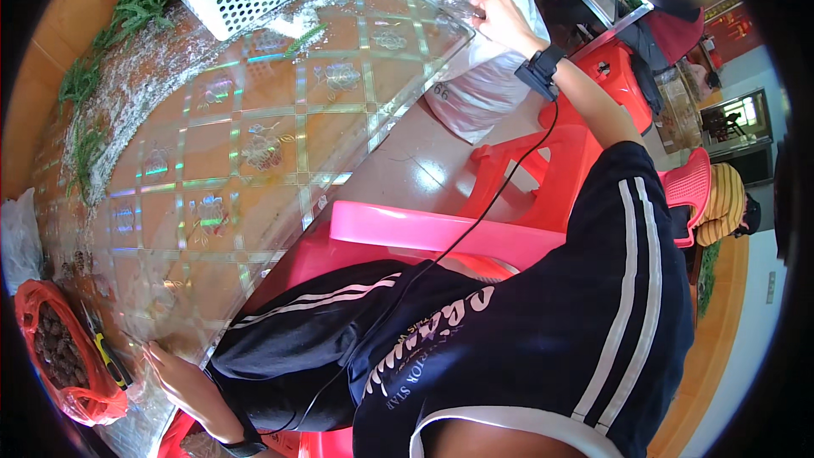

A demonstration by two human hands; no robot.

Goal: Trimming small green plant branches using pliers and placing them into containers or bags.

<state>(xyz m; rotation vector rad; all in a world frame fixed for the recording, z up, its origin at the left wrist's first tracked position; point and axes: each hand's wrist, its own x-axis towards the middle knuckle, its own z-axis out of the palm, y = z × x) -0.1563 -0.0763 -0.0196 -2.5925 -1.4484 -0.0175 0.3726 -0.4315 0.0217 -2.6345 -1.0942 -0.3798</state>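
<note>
My left hand (176, 380) rests at the near edge of the table, fingers stretched out on the clear patterned table cover (203, 280). Close by it lies a tool with yellow and black handles (110, 360), beside a red plastic bag (93, 407) filled with dark brown pine cones (58, 348). Off the table's far right corner, my right hand (504, 24) is closed on a crumpled piece of clear plastic (460, 8). It is above a large white sack (483, 93); whether the plastic touches the sack I cannot tell.
A white perforated basket (246, 0) of green pine sprigs stands at the table's back. White flakes (140, 93) and more sprigs (80, 80) spread along the far side. Red stools (543, 174) and a pink one (407, 225) stand beside me. Two people are farther off.
</note>
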